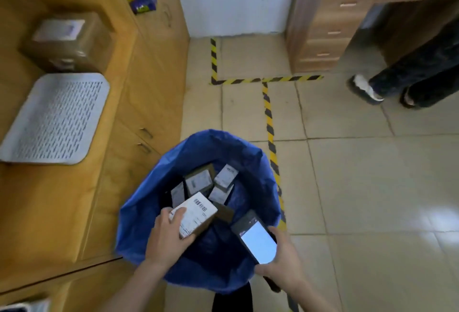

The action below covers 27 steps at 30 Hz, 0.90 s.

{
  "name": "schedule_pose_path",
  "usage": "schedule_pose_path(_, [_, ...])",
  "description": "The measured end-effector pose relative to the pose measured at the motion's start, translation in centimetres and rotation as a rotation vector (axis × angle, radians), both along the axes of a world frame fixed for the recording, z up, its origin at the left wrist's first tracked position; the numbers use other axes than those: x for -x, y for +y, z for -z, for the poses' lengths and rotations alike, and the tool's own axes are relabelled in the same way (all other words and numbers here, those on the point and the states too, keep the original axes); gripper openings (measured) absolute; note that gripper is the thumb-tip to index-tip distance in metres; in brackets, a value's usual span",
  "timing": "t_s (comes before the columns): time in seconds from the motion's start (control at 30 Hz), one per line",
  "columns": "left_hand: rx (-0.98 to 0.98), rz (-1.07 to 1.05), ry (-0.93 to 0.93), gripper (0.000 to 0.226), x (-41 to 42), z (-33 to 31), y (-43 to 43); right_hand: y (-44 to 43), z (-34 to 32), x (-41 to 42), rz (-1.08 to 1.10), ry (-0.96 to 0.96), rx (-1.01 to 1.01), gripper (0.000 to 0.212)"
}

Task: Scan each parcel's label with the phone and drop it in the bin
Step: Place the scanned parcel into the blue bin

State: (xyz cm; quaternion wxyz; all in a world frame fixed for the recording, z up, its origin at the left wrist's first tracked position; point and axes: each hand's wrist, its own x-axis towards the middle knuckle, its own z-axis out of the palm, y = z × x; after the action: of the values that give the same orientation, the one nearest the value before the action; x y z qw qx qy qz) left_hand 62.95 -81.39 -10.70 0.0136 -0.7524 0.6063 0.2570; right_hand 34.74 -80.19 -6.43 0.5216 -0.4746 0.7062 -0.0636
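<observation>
Your left hand (167, 236) grips a small white-labelled parcel (197, 213), fingers curled round its near end, holding it just above the open mouth of the bin (211, 145), which has a blue liner. Your right hand (282, 262) holds the phone (257, 238) beside the parcel, over the bin's right side, with its lit screen facing up. Several labelled parcels (200, 182) lie inside the bin. To the left, a wooden surface (49, 200) carries a grey perforated pad (54, 118) and a brown box (67, 41). Another person's legs (409, 83) stand on the tiled floor, far right.
</observation>
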Motion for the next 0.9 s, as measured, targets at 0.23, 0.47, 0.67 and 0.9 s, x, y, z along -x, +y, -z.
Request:
schedule_pose_path(0.23, [-0.074,-0.129,0.02,0.073,-1.9,7.9,-0.8,-3.3,7.3,-4.6,-0.012,0.022,-0.106,0.097])
schedule_pose_path(0.47, [-0.085,-0.179,0.003,0.073,-2.6,20.1,-4.5,-7.3,18.9,-6.3,-0.047,0.05,-0.179,0.097])
schedule_pose_path(0.67, [-0.091,-0.204,-0.039,0.072,-3.2,28.6,-8.4,-10.1,28.0,-7.7,0.023,0.082,-0.212,0.095])
schedule_pose_path(0.9, [-0.098,-0.197,-0.052,0.072,-3.7,35.3,-10.8,-12.0,35.3,-8.5,0.015,0.108,-0.258,0.096])
